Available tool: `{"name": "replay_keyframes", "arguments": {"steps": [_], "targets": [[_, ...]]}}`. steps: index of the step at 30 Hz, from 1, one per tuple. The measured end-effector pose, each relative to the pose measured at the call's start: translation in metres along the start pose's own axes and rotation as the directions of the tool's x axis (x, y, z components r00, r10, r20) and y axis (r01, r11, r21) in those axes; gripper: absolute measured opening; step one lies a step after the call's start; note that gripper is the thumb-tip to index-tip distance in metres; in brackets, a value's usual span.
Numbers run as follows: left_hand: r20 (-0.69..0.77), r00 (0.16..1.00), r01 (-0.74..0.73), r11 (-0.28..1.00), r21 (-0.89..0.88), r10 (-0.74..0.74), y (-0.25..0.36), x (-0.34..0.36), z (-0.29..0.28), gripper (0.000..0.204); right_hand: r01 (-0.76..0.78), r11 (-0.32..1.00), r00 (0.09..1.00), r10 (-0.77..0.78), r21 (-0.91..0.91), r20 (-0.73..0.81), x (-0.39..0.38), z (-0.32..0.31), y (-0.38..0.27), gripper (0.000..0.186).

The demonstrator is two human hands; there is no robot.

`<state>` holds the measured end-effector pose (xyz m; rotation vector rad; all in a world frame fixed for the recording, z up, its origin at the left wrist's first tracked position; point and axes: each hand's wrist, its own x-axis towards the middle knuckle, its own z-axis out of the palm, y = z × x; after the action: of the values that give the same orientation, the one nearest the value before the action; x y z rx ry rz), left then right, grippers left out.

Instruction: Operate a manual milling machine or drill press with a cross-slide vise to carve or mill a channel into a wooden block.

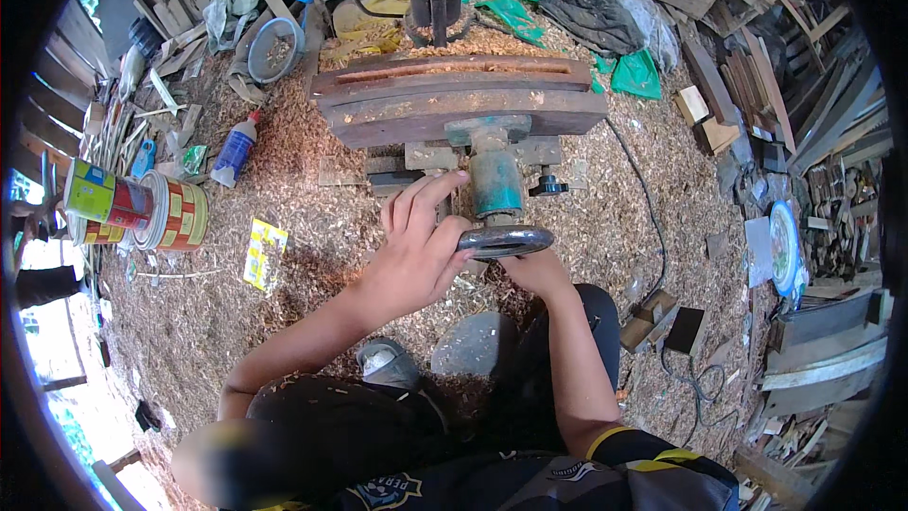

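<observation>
**Two hands on a dark metal handwheel, low over a sawdust floor**

The dark, round metal handwheel (504, 241) sits at the near end of a teal-painted machine spindle (497, 180), whose long axis runs away from the person toward the reddish-brown timber beams (459, 99) lying crosswise beyond it. The wheel's rim shows as a flattened oval, lying nearly flat in this view.

The left hand (416, 251) is clamped on the wheel's left edge, thumb hooked over the rim, while the index and middle fingers stretch forward toward the spindle. The right hand (537, 273) sits under the wheel's near right side; its fingers are hidden by the rim, so I cannot tell whether it grips or only rests there.

Two beams are stacked side by side, the far one strewn with shavings. A black cable (653, 227) runs over the sawdust floor (284, 322) on the right.

On the left stand two cylindrical paint tins (142, 208) with bright red, yellow and green labels. Near them lies one white squeeze bottle with a blue label and red cap (234, 151), pointing up and to the right. One small yellow rectangular packet (264, 253) lies flat on the sawdust, left of the left hand.
</observation>
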<state>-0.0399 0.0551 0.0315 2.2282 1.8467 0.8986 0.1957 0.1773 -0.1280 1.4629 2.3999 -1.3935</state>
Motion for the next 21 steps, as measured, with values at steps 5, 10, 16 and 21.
{"name": "replay_keyframes", "arguments": {"steps": [5,10,16,21], "targets": [[-0.007,1.000,-0.005,1.000,0.005,0.005,-0.002,-0.001,0.000,0.028,0.009,1.000,0.999,-0.010,0.030,0.041,-0.002,-0.009,-0.015,0.046],[-0.004,1.000,0.002,1.000,-0.010,-0.002,-0.001,0.000,0.004,0.027,0.082,0.996,0.993,-0.085,0.038,0.082,0.003,-0.009,-0.013,0.046],[0.006,1.000,0.013,1.000,0.018,-0.013,0.000,0.001,0.002,0.030,0.072,0.990,0.997,-0.069,-0.120,0.028,0.002,-0.004,-0.005,0.047],[-0.005,1.000,0.008,1.000,0.028,-0.008,-0.001,0.000,0.001,0.029,0.088,0.992,0.996,-0.087,-0.095,0.012,0.003,-0.004,-0.006,0.046]]}}
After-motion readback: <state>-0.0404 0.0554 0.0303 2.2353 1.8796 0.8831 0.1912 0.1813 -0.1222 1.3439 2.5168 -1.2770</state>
